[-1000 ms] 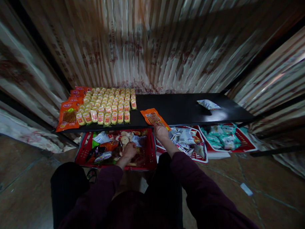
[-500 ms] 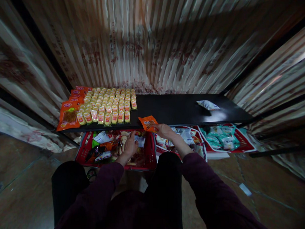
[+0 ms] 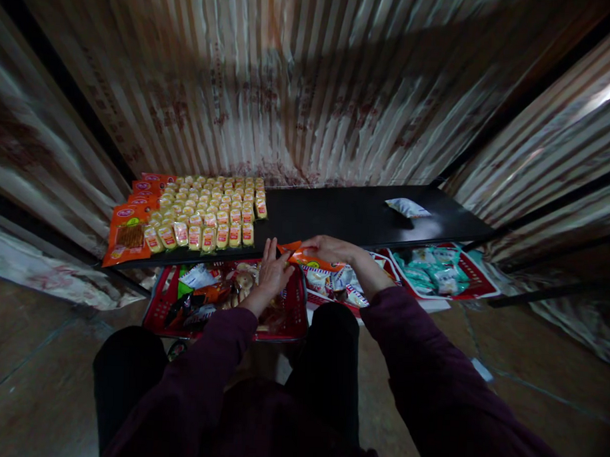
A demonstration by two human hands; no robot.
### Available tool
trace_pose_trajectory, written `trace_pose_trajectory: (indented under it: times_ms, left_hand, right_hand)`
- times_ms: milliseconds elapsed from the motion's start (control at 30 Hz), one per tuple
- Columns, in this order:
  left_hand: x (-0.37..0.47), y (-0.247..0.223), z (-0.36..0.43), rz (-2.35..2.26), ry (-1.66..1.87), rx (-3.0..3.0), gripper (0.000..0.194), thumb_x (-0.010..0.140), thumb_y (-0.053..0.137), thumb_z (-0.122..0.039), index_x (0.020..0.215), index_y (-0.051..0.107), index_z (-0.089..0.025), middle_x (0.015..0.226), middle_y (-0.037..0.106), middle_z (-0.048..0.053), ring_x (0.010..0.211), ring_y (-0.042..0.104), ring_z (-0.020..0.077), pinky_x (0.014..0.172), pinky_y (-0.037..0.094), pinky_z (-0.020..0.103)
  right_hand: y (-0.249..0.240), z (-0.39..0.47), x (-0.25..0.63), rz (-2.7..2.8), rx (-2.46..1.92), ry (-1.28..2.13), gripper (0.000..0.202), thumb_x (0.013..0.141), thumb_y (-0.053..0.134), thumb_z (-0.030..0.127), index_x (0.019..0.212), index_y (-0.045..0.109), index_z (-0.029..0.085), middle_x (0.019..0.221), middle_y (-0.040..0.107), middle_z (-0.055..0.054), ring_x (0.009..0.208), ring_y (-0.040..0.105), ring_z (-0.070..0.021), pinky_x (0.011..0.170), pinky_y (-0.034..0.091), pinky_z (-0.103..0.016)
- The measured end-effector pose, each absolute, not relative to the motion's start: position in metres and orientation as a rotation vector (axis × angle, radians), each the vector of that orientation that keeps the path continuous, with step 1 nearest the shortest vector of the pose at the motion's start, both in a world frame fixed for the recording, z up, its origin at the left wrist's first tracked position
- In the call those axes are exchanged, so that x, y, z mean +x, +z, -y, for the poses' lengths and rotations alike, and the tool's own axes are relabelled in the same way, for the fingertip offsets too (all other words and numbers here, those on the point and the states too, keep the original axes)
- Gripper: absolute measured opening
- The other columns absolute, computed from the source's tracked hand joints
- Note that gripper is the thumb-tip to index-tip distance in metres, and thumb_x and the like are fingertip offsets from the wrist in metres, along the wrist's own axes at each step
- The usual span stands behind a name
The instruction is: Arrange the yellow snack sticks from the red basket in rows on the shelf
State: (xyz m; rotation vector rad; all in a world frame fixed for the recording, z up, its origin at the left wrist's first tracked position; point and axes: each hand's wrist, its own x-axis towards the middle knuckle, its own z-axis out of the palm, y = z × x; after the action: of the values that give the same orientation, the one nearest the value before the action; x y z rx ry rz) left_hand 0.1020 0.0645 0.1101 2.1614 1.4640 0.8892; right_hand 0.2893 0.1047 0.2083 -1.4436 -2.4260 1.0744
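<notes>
My right hand [image 3: 329,248] is closed on an orange snack packet [image 3: 318,261], which it holds tilted at the shelf's front edge. Close by the packet's left end is my left hand [image 3: 275,274], its fingers stretched toward the shelf; whether it touches the packet I cannot tell. On the left of the black shelf [image 3: 315,212] stand rows of small yellow wrapped cakes [image 3: 208,212]. Beside them, at the far left end, lie several orange packets [image 3: 129,232] like the one I hold.
A white packet [image 3: 408,207] lies on the shelf's right part. Below the shelf are a red basket [image 3: 152,303] of mixed snacks, another basket of white packets [image 3: 346,283], and a red basket [image 3: 476,278] with teal packets. Striped sheeting [image 3: 290,88] hangs behind.
The right hand has turned the orange packet, now tilted across the shelf's front edge. My left hand has risen from over the basket to the packet's left end.
</notes>
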Motion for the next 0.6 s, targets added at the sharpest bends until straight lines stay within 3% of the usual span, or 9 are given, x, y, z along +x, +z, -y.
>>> trace_pose_trajectory:
  times_ms: [167,400,600]
  left_hand:
    - [0.101,0.105,-0.066,-1.473,0.9,2.161,0.032,0.084,0.054,-0.023,0.114,0.066,-0.021,0.145,0.042,0.008,0.144,0.016,0.0281,0.115,0.026,0.046]
    - [0.094,0.099,-0.071,-1.462,0.904,2.148,0.028,0.089,0.047,-0.027,0.107,0.067,-0.019,0.126,0.06,0.008,0.137,0.032,0.0241,0.113,0.028,0.045]
    - [0.091,0.108,-0.069,-1.475,0.849,2.108,0.025,0.091,0.043,-0.025,0.095,0.066,-0.018,0.107,0.068,0.009,0.127,0.046,0.0227,0.109,0.031,0.039]
  right_hand:
    - [0.2,-0.108,0.287,2.426,-1.407,1.106,0.039,0.084,0.052,0.044,0.102,0.072,0.016,0.084,0.072,-0.004,0.073,0.06,-0.0158,0.065,0.042,-0.023]
    - [0.194,-0.112,0.286,2.438,-1.386,0.855,0.032,0.086,0.047,0.038,0.09,0.071,0.016,0.075,0.069,-0.002,0.067,0.059,-0.0133,0.062,0.039,-0.022]
    - [0.203,-0.108,0.278,2.432,-1.346,0.717,0.028,0.087,0.047,0.034,0.089,0.07,0.017,0.075,0.069,-0.002,0.068,0.06,-0.0131,0.062,0.039,-0.021]
